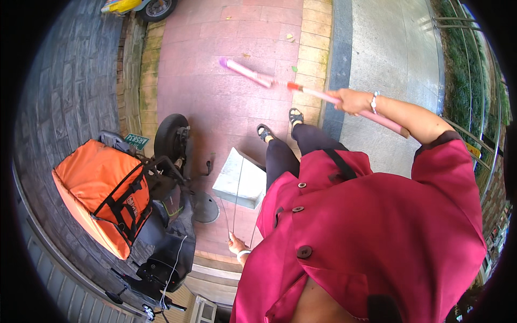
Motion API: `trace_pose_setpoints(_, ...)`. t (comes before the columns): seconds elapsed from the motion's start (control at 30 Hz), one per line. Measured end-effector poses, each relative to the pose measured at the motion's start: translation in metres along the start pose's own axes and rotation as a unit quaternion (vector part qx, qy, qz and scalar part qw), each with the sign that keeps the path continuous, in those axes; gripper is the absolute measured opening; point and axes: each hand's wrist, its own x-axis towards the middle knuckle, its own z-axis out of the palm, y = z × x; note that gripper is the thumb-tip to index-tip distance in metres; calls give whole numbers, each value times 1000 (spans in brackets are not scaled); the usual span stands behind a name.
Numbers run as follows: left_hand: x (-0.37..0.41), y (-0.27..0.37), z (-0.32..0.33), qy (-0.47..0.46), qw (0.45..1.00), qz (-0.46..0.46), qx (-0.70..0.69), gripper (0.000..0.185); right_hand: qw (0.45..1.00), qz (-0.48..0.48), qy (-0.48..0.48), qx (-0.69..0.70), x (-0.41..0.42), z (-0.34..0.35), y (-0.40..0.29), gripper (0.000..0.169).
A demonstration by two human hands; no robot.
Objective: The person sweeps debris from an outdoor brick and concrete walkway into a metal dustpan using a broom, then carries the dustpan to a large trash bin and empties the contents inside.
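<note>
My right hand (350,101) is closed around the pink handle of a broom (381,119). The handle slants up and left to a blurred pink and white head with purple at its end, over the pink paving. Low in the picture, my left hand (237,244) grips the thin wire handle of a pale metal dustpan (238,177). This box-shaped pan hangs or rests just left of my legs; whether it touches the ground I cannot tell. A few leaves (294,69) lie on the paving near the broom.
On the left stands a dark scooter (173,137) with an orange delivery box (101,165). A round cover (206,208) lies in the paving beside it. A grey stone kerb (339,60) and ribbed paving run along the right, with metal railings and plants beyond. Another vehicle's wheel (158,8) shows at the top left.
</note>
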Motion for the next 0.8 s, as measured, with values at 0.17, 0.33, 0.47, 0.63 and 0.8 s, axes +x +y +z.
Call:
trace_pose_setpoints(0.17,-12,1,31,-10,999,22,31,50,994,60,-69,-53,11,-16,28,50)
trace_pose_setpoints(0.33,-2,-37,71,-76,996,-38,7,52,936,81,25,-341,69,-112,33,24)
trace_pose_setpoints(0.47,15,-62,96,-27,977,55,204,54,933,58,100,-340,129,-192,18,26)
trace_pose_setpoints(0.63,9,-35,142,-23,974,37,222,54,960,48,115,-252,78,-184,-82,52)
trace_pose_setpoints(0.8,-10,16,150,-69,996,-14,55,53,993,16,-97,60,88,-130,-131,32)
